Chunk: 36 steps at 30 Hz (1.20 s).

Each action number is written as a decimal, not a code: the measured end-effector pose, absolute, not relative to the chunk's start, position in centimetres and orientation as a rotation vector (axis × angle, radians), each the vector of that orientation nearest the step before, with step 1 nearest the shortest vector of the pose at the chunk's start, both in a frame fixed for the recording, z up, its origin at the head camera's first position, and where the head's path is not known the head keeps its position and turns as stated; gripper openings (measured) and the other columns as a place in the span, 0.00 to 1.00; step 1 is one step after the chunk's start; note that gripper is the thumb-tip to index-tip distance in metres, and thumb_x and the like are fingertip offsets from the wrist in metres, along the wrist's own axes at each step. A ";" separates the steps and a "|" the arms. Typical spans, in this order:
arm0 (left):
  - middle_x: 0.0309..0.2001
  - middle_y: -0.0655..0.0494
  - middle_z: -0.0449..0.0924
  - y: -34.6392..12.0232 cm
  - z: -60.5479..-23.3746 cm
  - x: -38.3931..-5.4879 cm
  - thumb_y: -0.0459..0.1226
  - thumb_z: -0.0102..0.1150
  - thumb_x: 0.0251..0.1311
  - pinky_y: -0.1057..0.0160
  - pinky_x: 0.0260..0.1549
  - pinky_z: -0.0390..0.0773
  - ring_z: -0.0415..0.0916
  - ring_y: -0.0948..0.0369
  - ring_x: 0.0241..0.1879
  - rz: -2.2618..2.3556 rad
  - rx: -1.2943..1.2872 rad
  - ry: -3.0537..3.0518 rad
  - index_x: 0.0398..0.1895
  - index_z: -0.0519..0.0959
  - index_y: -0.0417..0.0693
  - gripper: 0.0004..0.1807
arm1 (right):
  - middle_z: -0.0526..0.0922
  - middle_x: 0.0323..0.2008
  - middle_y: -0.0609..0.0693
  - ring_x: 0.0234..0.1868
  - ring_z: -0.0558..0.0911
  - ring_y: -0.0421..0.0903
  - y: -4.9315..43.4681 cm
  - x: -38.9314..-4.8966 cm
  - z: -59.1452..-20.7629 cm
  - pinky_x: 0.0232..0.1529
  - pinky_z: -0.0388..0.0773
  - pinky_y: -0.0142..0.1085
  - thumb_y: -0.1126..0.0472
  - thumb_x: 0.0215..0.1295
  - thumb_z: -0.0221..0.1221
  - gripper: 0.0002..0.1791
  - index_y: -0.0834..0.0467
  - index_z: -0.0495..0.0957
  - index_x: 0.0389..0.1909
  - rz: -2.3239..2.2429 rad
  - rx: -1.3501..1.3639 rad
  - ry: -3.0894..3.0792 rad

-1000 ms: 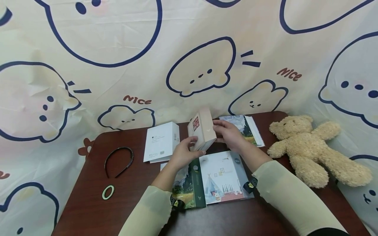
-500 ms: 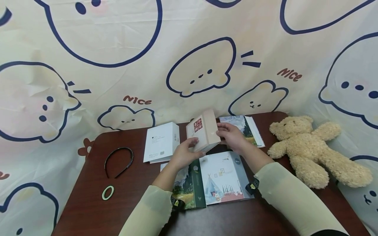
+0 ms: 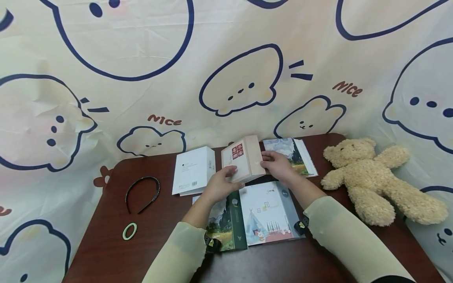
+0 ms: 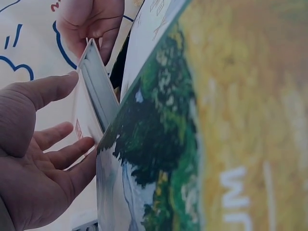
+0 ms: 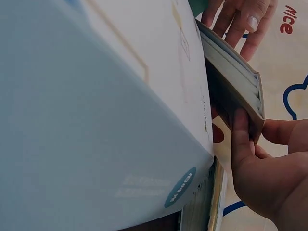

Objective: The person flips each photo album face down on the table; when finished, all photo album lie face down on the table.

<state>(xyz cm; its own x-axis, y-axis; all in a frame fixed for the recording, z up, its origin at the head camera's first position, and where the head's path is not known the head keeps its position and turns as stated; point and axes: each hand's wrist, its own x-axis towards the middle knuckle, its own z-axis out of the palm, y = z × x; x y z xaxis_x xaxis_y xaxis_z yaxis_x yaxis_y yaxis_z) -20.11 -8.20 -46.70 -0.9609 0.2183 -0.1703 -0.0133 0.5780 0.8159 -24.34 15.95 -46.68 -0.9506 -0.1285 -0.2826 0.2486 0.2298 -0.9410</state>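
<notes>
From four o'clock, the right hand [image 3: 279,166] is pinching the beige book [image 3: 245,159]; from eight, the left hand [image 3: 218,185] (grip wide) is touching it.

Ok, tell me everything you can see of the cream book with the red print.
The cream book looks thick and card-covered, with a red block of four pale characters on its front. It appears closed and tilted, between the white barcoded book and the farther landscape book, front cover toward the head camera, pale page edges at the bottom. The right grip pinches its spine side; the left grip touches the front. Its underside is hidden.
</notes>
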 end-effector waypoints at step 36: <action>0.71 0.45 0.73 -9.5 -46.9 -20.3 0.47 0.73 0.60 0.43 0.68 0.69 0.69 0.45 0.71 1.255 0.128 2.587 0.73 0.73 0.49 0.37 | 0.81 0.59 0.58 0.62 0.79 0.57 15.1 -24.4 -47.3 0.62 0.78 0.51 0.58 0.74 0.59 0.27 0.62 0.73 0.70 -1.158 -0.124 2.671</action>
